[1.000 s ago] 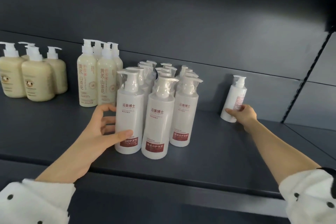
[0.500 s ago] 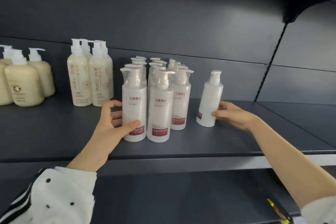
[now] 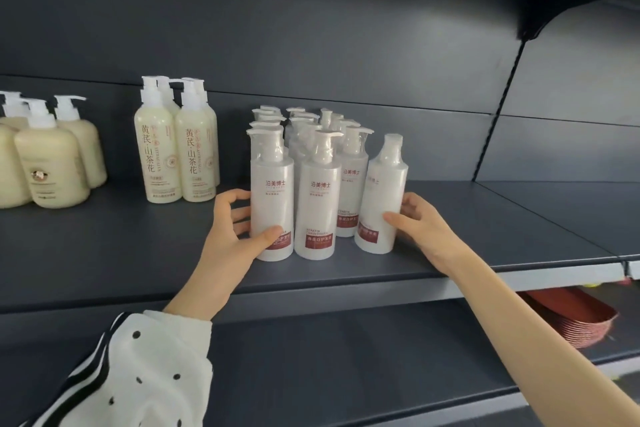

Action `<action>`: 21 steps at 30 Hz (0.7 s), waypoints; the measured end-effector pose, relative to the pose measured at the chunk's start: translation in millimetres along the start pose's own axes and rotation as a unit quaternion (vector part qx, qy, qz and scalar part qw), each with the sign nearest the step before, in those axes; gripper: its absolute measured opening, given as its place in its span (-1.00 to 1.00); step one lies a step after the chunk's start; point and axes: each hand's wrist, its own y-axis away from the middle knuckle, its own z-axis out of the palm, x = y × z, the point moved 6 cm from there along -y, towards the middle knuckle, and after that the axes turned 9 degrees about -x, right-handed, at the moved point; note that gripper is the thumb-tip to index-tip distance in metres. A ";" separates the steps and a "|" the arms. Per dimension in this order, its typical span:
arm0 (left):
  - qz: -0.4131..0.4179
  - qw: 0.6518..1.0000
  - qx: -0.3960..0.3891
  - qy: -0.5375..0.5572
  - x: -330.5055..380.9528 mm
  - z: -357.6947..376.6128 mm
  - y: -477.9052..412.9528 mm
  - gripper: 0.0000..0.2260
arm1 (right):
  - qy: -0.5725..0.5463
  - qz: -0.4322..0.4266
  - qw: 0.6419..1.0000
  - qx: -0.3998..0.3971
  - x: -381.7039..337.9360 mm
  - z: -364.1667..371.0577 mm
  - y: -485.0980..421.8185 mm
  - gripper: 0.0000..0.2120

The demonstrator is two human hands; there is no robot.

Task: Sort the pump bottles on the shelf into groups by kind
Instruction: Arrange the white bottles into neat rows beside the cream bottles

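Several white pump bottles with red labels stand packed together in the middle of the dark shelf (image 3: pixel 138 246). My left hand (image 3: pixel 235 236) wraps the front-left white bottle (image 3: pixel 272 198) of that cluster. My right hand (image 3: pixel 420 229) grips one more white bottle (image 3: pixel 381 198), upright and pressed against the cluster's right side. Left of them stand tall cream bottles (image 3: pixel 175 156) with dark lettering. Round beige pump bottles (image 3: pixel 48 166) stand at the far left.
Bare shelf stretches to the right of the white bottles up to an upright divider (image 3: pixel 498 107). A stack of red trays (image 3: pixel 571 319) lies on the lower level at the right. The shelf's grey front edge (image 3: pixel 519 279) runs below my right arm.
My right hand has slid the single white bottle leftward along the shelf until it meets the cluster. My left hand has stayed on the front-left bottle. The camera has shifted right.
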 end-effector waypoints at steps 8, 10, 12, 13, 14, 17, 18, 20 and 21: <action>0.002 1.000 -0.003 -0.008 -1.5 -2.3 0.2 -0.45 | 0.056 -0.021 0.998 -0.029 -14.1 29.3 11.4 -0.64; 0.003 1.000 -0.003 -0.010 -0.7 -2.1 0.2 -0.46 | 0.061 -0.034 0.998 -0.007 -20.8 35.6 12.7 -0.57; 0.003 1.000 -0.002 -0.010 -0.8 -2.3 -0.3 -0.45 | 0.063 -0.041 0.997 0.018 -24.6 39.3 13.9 -0.50; 0.004 1.000 -0.002 -0.009 -1.1 -2.5 -0.4 -0.45 | 0.062 -0.041 0.997 0.030 -24.1 39.9 14.2 -0.49; 0.004 1.000 -0.003 -0.007 -1.5 -2.6 -0.2 -0.45 | 0.059 -0.041 0.997 0.040 -23.5 40.3 14.7 -0.50; 0.002 1.000 -0.005 -0.002 -2.5 -3.1 0.5 -0.45 | 0.060 -0.035 0.996 0.057 -22.0 40.4 15.2 -0.55; 0.002 1.000 -0.005 0.000 -2.3 -3.1 0.6 -0.45 | 0.062 -0.034 0.996 0.059 -22.7 40.6 15.3 -0.56; 0.002 1.000 -0.004 0.003 -2.2 -3.1 0.0 -0.45 | 0.061 -0.033 0.996 0.060 -24.2 40.6 15.2 -0.59; 0.002 1.000 -0.003 0.006 -2.1 -3.0 -0.2 -0.45 | 0.058 -0.031 0.996 0.059 -23.5 40.6 14.8 -0.60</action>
